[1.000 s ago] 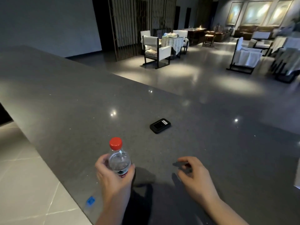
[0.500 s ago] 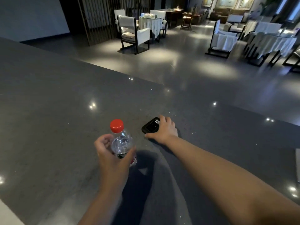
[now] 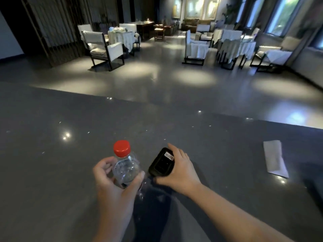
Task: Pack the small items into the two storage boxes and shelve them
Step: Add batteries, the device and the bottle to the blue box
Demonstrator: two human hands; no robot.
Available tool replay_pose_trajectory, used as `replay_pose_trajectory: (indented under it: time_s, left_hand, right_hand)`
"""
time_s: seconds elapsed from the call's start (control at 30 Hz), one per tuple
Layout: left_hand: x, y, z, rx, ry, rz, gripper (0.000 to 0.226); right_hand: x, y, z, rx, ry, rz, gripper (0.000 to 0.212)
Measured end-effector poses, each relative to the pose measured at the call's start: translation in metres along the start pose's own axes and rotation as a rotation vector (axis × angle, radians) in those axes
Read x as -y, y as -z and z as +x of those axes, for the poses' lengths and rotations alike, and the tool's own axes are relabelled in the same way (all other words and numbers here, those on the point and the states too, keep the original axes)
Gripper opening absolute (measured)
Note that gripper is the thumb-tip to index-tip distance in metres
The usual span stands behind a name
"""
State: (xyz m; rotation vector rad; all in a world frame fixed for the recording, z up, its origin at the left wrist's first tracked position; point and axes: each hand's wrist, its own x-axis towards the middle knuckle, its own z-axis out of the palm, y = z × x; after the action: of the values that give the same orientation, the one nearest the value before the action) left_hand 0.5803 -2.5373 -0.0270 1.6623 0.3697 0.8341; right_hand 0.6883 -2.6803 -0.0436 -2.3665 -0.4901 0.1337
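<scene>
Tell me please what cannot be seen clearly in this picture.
- Head view: the label on the small black rectangular device is too small to read.
- Lower part of the clear plastic bottle with red cap is hidden by the left hand.
- The storage boxes are not in view.
- Dark object at right edge is cut off.

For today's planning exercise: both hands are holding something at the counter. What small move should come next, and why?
Probably reach for the white folded paper next, perhaps after freeing a hand: the left hand grips the water bottle, the right hand holds the black device, and no storage box is in view.
</scene>
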Motion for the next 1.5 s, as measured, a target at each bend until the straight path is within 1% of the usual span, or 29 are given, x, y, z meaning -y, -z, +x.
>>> replay_pose_trajectory:
  time_s: [0.1, 0.2, 0.3, 0.37, 0.5, 0.6, 0.73, 0.87, 0.9, 0.97, 1.07, 1.13, 1.2, 1.33, 1.43, 1.5]
  left_hand:
    - [-0.030, -0.043, -0.019, 0.127, -0.032, -0.057, 0.074]
    - [-0.062, -0.092, -0.045, 0.270, -0.114, -0.100, 0.079]
    - [-0.091, -0.140, -0.081, 0.409, -0.085, -0.175, 0.083]
    - [-0.106, -0.168, -0.107, 0.483, -0.063, -0.227, 0.083]
    - [-0.133, -0.216, -0.162, 0.575, -0.046, -0.293, 0.083]
    - [-0.153, -0.244, -0.195, 0.606, -0.037, -0.321, 0.078]
    - [-0.167, -0.270, -0.224, 0.571, -0.044, -0.326, 0.077]
    - [-0.175, -0.284, -0.242, 0.504, -0.110, -0.300, 0.074]
    - [-0.176, -0.288, -0.245, 0.483, -0.121, -0.294, 0.074]
    - [-0.176, -0.294, -0.249, 0.444, -0.142, -0.283, 0.075]
    - [-0.179, -0.300, -0.253, 0.390, -0.169, -0.279, 0.074]
    - [-0.181, -0.304, -0.254, 0.366, -0.178, -0.266, 0.074]
    - [-0.183, -0.308, -0.255, 0.348, -0.196, -0.251, 0.074]
    - [-0.182, -0.313, -0.257, 0.347, -0.189, -0.246, 0.068]
    - [-0.177, -0.314, -0.258, 0.347, -0.185, -0.220, 0.069]
    - [-0.174, -0.316, -0.260, 0.350, -0.173, -0.202, 0.070]
  right_hand:
    - [-0.041, 0.064, -0.057, -0.105, -0.041, 0.009, 0.114]
    - [-0.072, 0.128, -0.117, -0.250, -0.112, 0.044, 0.109]
    - [-0.097, 0.184, -0.179, -0.396, -0.157, 0.030, 0.105]
    - [-0.113, 0.215, -0.218, -0.463, -0.185, 0.005, 0.105]
    - [-0.155, 0.268, -0.285, -0.534, -0.283, -0.014, 0.104]
    - [-0.187, 0.305, -0.318, -0.528, -0.331, -0.021, 0.100]
    - [-0.225, 0.338, -0.333, -0.430, -0.323, -0.054, 0.096]
    - [-0.256, 0.355, -0.321, -0.303, -0.271, -0.230, 0.098]
    - [-0.263, 0.357, -0.316, -0.243, -0.246, -0.281, 0.099]
    - [-0.271, 0.358, -0.303, -0.054, -0.201, -0.360, 0.100]
    - [-0.277, 0.355, -0.283, 0.219, -0.093, -0.437, 0.094]
    - [-0.280, 0.351, -0.272, 0.345, -0.052, -0.454, 0.088]
    - [-0.283, 0.346, -0.261, 0.434, -0.048, -0.470, 0.087]
    - [-0.289, 0.334, -0.250, 0.492, -0.012, -0.510, 0.082]
    - [-0.292, 0.327, -0.250, 0.481, 0.042, -0.547, 0.080]
    - [-0.295, 0.322, -0.252, 0.506, 0.046, -0.553, 0.079]
